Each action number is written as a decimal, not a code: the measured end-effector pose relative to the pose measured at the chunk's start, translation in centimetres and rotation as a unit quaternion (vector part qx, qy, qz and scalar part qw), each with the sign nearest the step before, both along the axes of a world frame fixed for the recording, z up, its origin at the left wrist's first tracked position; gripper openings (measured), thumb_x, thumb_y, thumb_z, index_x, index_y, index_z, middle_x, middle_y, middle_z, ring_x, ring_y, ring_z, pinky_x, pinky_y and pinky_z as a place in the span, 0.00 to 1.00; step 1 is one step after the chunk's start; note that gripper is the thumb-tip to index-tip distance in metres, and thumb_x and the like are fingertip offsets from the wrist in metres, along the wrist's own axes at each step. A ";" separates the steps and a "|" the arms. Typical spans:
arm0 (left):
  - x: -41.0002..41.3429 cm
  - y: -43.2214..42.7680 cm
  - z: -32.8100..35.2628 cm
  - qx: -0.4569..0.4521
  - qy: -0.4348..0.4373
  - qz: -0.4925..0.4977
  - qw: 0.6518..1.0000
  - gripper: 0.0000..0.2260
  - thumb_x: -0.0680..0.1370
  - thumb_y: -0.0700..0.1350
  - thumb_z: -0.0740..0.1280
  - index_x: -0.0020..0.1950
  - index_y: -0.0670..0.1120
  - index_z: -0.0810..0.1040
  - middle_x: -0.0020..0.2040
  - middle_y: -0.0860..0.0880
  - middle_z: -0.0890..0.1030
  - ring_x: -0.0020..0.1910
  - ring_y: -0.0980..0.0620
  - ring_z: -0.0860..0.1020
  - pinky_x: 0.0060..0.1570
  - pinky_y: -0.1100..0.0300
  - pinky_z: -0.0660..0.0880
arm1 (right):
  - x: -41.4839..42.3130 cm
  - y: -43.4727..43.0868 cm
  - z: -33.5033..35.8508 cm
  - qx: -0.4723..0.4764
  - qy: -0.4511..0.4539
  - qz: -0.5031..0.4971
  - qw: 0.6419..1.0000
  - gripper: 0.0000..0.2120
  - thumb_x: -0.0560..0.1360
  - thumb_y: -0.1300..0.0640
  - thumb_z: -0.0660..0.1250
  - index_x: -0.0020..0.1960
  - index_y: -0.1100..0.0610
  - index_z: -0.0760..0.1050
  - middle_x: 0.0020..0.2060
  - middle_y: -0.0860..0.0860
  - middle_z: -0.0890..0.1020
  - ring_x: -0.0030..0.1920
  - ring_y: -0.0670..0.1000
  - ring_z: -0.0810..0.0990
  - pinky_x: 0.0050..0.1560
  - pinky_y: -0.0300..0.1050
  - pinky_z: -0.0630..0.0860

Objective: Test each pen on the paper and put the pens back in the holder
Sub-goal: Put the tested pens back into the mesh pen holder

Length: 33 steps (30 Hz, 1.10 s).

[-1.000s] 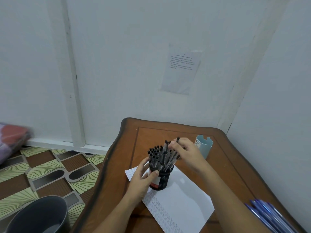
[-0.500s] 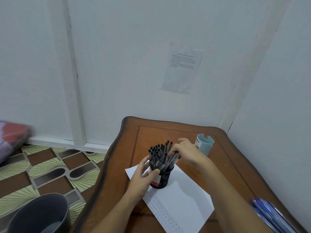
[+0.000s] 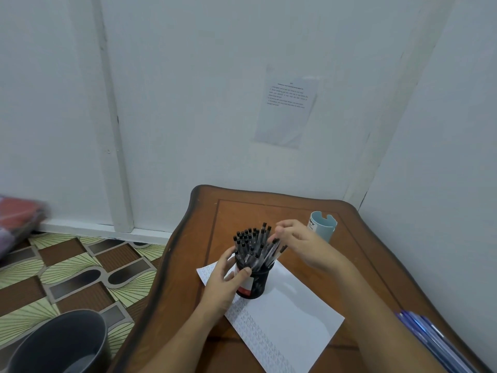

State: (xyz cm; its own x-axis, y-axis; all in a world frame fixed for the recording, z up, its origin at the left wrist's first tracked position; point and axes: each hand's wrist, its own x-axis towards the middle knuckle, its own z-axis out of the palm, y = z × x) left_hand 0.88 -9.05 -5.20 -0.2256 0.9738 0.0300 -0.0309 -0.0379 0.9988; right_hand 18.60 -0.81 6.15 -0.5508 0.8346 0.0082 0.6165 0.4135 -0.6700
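Note:
A black pen holder with a red and white label stands on a white sheet of paper on the wooden table. It is packed with several black-capped pens. My left hand is wrapped around the holder's left side. My right hand hovers at the top right of the bundle, fingertips on the pens that lean to the right. Whether it pinches one pen is unclear. Rows of small marks run along the paper's left edge.
A light blue cup stands behind my right hand near the table's back edge. Several blue pens lie at the table's right front. A dark bucket sits on the patterned floor at left. The table stands in a wall corner.
My right hand came down with a raised pen, which sank in among the others. My left hand stayed on the holder.

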 end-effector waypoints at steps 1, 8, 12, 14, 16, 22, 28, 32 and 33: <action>0.0 0.0 0.0 0.000 -0.002 -0.001 1.000 0.19 0.77 0.47 0.69 0.62 0.65 0.67 0.57 0.69 0.70 0.54 0.70 0.71 0.62 0.62 0.67 | 0.3 0.0 -0.4 -0.001 0.007 0.003 1.000 0.16 0.81 0.43 0.59 0.55 0.47 0.83 0.67 0.46 0.70 0.67 0.46 0.69 0.69 0.49 0.68; -0.1 0.2 -0.2 -0.001 -0.004 0.000 1.000 0.21 0.77 0.48 0.69 0.65 0.63 0.66 0.57 0.70 0.69 0.53 0.70 0.71 0.55 0.68 0.71 | 0.5 0.3 -2.2 0.031 0.054 -0.022 0.998 0.08 0.80 0.55 0.67 0.50 0.44 0.83 0.64 0.43 0.71 0.67 0.48 0.68 0.69 0.51 0.67; -0.1 0.3 -0.4 0.001 -0.003 0.000 1.000 0.20 0.77 0.48 0.69 0.64 0.64 0.66 0.57 0.69 0.70 0.54 0.71 0.70 0.62 0.62 0.68 | -0.4 0.1 -2.4 0.047 0.021 -0.018 0.999 0.07 0.79 0.54 0.67 0.46 0.46 0.83 0.67 0.42 0.65 0.65 0.44 0.61 0.64 0.41 0.65; -0.1 0.4 -0.5 0.003 -0.002 0.002 1.000 0.20 0.77 0.47 0.69 0.63 0.64 0.67 0.58 0.68 0.71 0.54 0.71 0.70 0.63 0.61 0.68 | -0.9 -0.2 -2.4 0.045 0.000 -0.015 0.999 0.09 0.79 0.53 0.67 0.42 0.44 0.80 0.69 0.44 0.63 0.64 0.43 0.59 0.58 0.37 0.63; -0.2 0.4 -0.6 0.004 0.002 0.005 1.000 0.20 0.77 0.48 0.69 0.64 0.64 0.66 0.59 0.67 0.71 0.54 0.71 0.71 0.61 0.63 0.69 | -1.2 -0.3 -2.5 0.057 -0.027 -0.018 0.998 0.07 0.79 0.53 0.67 0.44 0.48 0.82 0.72 0.46 0.63 0.66 0.46 0.59 0.59 0.38 0.60; 0.0 0.4 -0.5 0.006 0.028 -0.018 0.999 0.23 0.79 0.47 0.66 0.69 0.63 0.61 0.59 0.68 0.68 0.52 0.74 0.69 0.52 0.72 0.69 | -1.3 -1.1 -3.1 0.037 -0.007 -0.034 0.999 0.06 0.79 0.54 0.68 0.53 0.53 0.82 0.70 0.49 0.66 0.63 0.51 0.70 0.60 0.41 0.67; 0.3 0.1 0.1 0.007 0.055 -0.028 0.998 0.27 0.75 0.53 0.70 0.68 0.65 0.60 0.58 0.71 0.68 0.53 0.68 0.72 0.44 0.77 0.71 | -0.5 -2.0 -4.2 0.005 0.255 -0.069 0.964 0.29 0.72 0.68 0.73 0.60 0.39 0.71 0.64 0.41 0.72 0.51 0.46 0.82 0.52 0.40 0.79; 0.3 0.5 0.6 0.009 0.067 -0.012 0.998 0.28 0.72 0.56 0.71 0.67 0.65 0.60 0.56 0.71 0.68 0.51 0.70 0.70 0.46 0.76 0.69 | 0.0 -1.5 -4.6 -0.090 0.297 -0.113 0.944 0.44 0.70 0.69 0.75 0.75 0.43 0.58 0.67 0.41 0.68 0.58 0.51 0.81 0.56 0.45 0.79; 0.2 0.6 0.6 0.005 0.069 -0.015 0.997 0.28 0.73 0.56 0.71 0.68 0.64 0.61 0.56 0.71 0.68 0.52 0.69 0.70 0.49 0.74 0.69 | 0.1 -1.3 -4.6 -0.128 0.264 -0.107 0.950 0.47 0.70 0.69 0.75 0.78 0.45 0.53 0.68 0.44 0.69 0.62 0.52 0.78 0.62 0.49 0.76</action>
State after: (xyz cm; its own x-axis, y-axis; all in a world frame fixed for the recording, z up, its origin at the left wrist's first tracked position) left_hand 1.12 -8.48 -4.59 -0.1896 0.9794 0.0692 0.1064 -0.0496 0.9931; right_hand 18.75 -2.10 1.54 -0.3440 0.9388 0.0181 0.2176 0.0985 -0.9710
